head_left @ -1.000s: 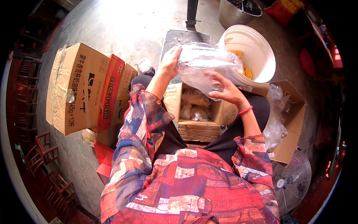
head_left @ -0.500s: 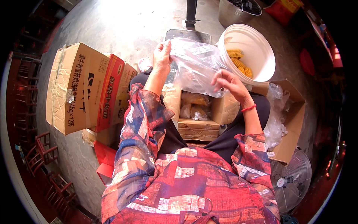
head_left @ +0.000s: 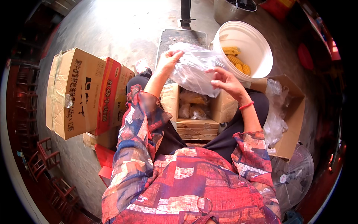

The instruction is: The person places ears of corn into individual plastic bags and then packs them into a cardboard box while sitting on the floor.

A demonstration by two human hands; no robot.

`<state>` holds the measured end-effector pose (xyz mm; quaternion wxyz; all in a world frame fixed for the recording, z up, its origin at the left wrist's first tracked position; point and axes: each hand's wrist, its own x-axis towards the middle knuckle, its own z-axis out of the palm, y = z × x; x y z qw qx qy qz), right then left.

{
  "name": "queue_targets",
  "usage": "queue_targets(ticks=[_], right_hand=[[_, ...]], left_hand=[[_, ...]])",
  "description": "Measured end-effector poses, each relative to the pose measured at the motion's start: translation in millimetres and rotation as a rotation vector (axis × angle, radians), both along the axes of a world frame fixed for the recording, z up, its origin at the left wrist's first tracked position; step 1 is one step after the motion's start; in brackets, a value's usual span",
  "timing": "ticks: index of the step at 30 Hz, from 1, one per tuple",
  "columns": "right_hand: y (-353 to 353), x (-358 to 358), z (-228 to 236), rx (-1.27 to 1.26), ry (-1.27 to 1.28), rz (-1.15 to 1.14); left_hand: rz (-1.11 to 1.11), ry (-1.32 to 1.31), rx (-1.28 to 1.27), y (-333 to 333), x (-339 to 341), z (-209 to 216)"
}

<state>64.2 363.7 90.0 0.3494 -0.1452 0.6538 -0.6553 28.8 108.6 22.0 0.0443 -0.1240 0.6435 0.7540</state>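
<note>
My left hand (head_left: 168, 62) pinches the upper left edge of a clear plastic bag (head_left: 194, 71), thin and crumpled. The bag hangs in front of me, over the near end of a dark platform. At the bag's right side, my right hand (head_left: 230, 85), with a red bracelet on the wrist, has its fingers curved and apart; whether a fingertip touches the film is hard to tell. Below the bag, between my knees, an open cardboard box (head_left: 225, 108) contains bagged yellow corn cobs (head_left: 197, 111). More corn cobs (head_left: 234, 59), unwrapped, lie in a white bucket (head_left: 260, 48) beyond my right hand.
An open carton (head_left: 294, 125) of clear plastic bags (head_left: 275, 123) stands by my right knee, a fan (head_left: 294, 175) behind it. Large cardboard boxes (head_left: 80, 95) stand on the left. The dark platform (head_left: 167, 36) and a metal bucket (head_left: 227, 13) are ahead.
My left hand has moved slightly right and nearer with the bag, which looks more bunched. My right hand's fingers have shifted a little beside it. The whole view has tilted slightly.
</note>
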Motion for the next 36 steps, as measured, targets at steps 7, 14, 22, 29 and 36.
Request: queue_targets(ticks=[7, 14, 22, 29, 36], right_hand=[[5.5, -1.3, -15.9, 0.072, -0.1, 0.173], [10.3, -3.0, 1.3, -0.027, -0.022, -0.003], [10.9, -8.8, -21.3, 0.32, 0.591, -0.274], [-5.9, -2.5, -29.4, 0.445, 0.774, -0.32], [2.1, -10.9, -34.4, 0.354, 0.788, -0.3]], left_hand=[[0.15, 0.009, 0.091, -5.7, -3.0, 9.6], [0.305, 0.077, 0.229, -22.6, -11.2, 0.5], [-0.211, 0.002, 0.367, -6.0, 3.3, 36.0], [-0.368, 0.072, 0.326, -2.7, 18.3, 58.5], [-0.355, 0.117, 0.329, -3.8, 14.9, 49.9]])
